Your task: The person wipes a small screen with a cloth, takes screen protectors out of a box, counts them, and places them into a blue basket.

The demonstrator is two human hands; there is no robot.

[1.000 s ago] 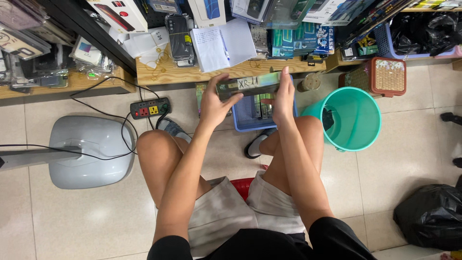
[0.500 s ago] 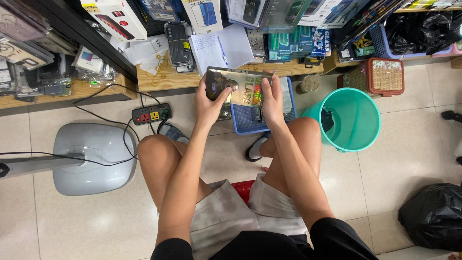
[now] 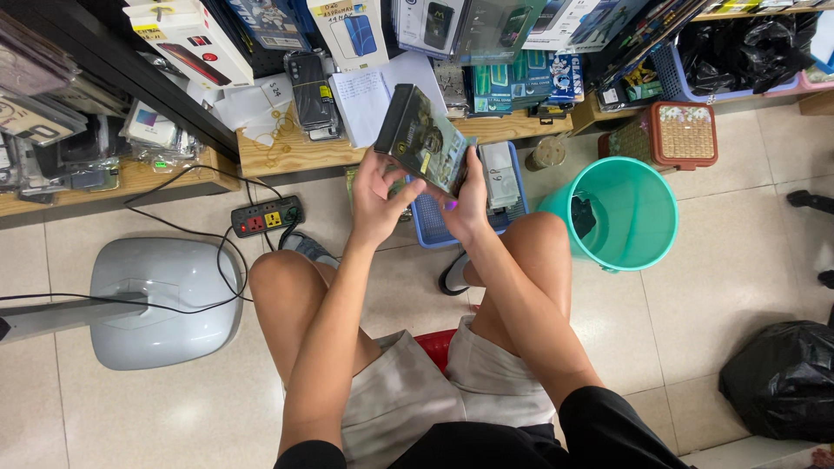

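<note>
Two hands, left hand [image 3: 375,204] and right hand [image 3: 469,201], pinch a flat dark packet [image 3: 423,137] by opposite edges, fingers closed, tilted up for viewing, blue basket [image 3: 427,227] just beneath.

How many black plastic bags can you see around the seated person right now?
2. One black plastic bag sits on the floor at the lower right; another black plastic bag lies in the basket at the upper right. More may be hidden beyond the frame.

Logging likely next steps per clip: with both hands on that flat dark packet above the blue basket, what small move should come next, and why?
Probably lower the flat dark packet into the blue plastic basket. The left hand and right hand hold it tilted by its lower edges, right above the basket, where a grey box already lies.
</note>
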